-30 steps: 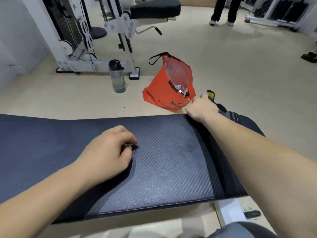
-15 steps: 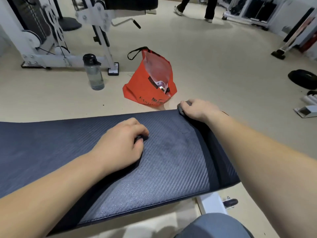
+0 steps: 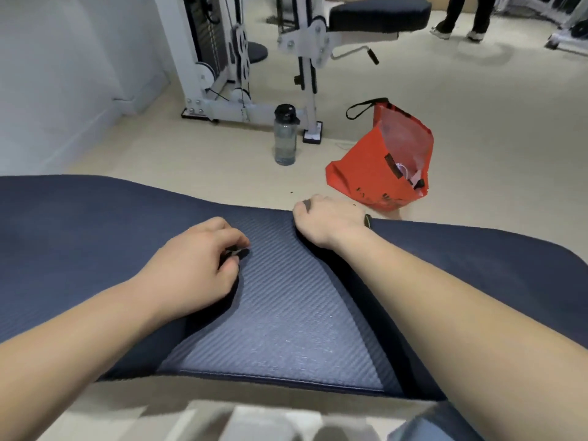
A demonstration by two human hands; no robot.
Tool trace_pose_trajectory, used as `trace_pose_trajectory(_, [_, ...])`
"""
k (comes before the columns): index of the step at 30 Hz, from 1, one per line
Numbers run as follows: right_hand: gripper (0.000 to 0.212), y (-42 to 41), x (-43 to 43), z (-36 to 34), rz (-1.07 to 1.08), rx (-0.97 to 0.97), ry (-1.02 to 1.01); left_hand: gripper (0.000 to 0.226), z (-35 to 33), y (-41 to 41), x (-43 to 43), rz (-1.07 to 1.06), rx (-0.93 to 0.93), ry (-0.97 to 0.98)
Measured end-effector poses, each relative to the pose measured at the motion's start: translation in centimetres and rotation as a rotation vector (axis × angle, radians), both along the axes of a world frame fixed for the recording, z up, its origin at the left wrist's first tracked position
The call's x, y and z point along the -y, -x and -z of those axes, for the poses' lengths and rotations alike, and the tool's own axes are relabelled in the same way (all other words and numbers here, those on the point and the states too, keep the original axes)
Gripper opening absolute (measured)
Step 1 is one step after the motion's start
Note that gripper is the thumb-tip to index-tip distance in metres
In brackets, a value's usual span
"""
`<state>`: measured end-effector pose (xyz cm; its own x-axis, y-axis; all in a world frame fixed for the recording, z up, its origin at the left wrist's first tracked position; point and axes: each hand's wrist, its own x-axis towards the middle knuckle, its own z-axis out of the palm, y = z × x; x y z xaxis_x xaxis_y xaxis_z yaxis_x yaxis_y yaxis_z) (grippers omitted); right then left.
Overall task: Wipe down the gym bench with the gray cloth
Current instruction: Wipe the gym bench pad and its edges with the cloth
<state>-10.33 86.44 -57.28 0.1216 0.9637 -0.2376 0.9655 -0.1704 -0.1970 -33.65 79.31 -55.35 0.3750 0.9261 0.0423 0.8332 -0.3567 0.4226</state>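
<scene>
A gray, ribbed cloth (image 3: 286,313) lies spread across the dark navy gym bench (image 3: 79,224), from its near edge to its far edge. My left hand (image 3: 194,265) rests on the cloth's left side, fingers pinched on a small fold of it. My right hand (image 3: 327,221) is closed on the cloth's far corner at the bench's far edge. Both forearms reach over the pad.
On the beige floor beyond the bench sit an open orange bag (image 3: 381,167) and a clear water bottle (image 3: 284,135). A white cable machine (image 3: 229,58) with a padded seat stands behind them. A person's legs (image 3: 461,17) are at the far right, a wall on the left.
Both hands keep their hold on the cloth. The right hand has shifted a little left along the far edge, and my view has swung left.
</scene>
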Motion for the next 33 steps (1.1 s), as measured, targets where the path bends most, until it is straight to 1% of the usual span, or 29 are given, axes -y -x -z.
trace_pose_trajectory(2, [0.071,4.8,-0.7,0.2,-0.077,0.005,-0.001,0.025,-0.2,4.2,0.3,-0.068,-0.025,0.005])
trace_pose_trajectory(4, [0.074,8.6,-1.8,0.4,-0.115,-0.011,0.008,0.025,-0.3,8.2,0.6,-0.130,-0.036,-0.001])
trace_pose_trajectory(9, [0.061,15.8,-4.7,0.8,-0.083,-0.023,0.008,0.024,0.5,16.7,0.9,-0.283,-0.043,-0.010])
trace_pose_trajectory(13, [0.055,20.8,-6.6,1.4,-0.029,-0.019,-0.018,0.023,0.8,20.8,-0.4,-0.368,-0.079,-0.018])
trace_pose_trajectory(18, [0.060,28.0,-8.8,1.6,-0.042,-0.018,-0.068,0.027,1.1,25.2,-2.0,-0.484,-0.096,0.009])
trace_pose_trajectory(21, [0.062,32.5,-10.6,1.6,-0.070,-0.035,-0.082,0.028,1.1,27.7,-2.3,-0.524,-0.053,0.015])
trace_pose_trajectory(25, [0.063,38.8,-13.0,1.7,-0.138,-0.054,-0.084,0.030,1.3,31.2,-3.0,-0.563,-0.044,-0.017])
trace_pose_trajectory(30, [0.062,48.3,-14.9,1.4,-0.312,-0.064,-0.075,0.032,1.6,36.1,-3.7,-0.685,-0.047,-0.033])
trace_pose_trajectory(33, [0.066,54.3,-15.5,1.6,-0.416,-0.069,-0.065,0.031,1.7,38.7,-3.8,-0.772,-0.070,-0.033])
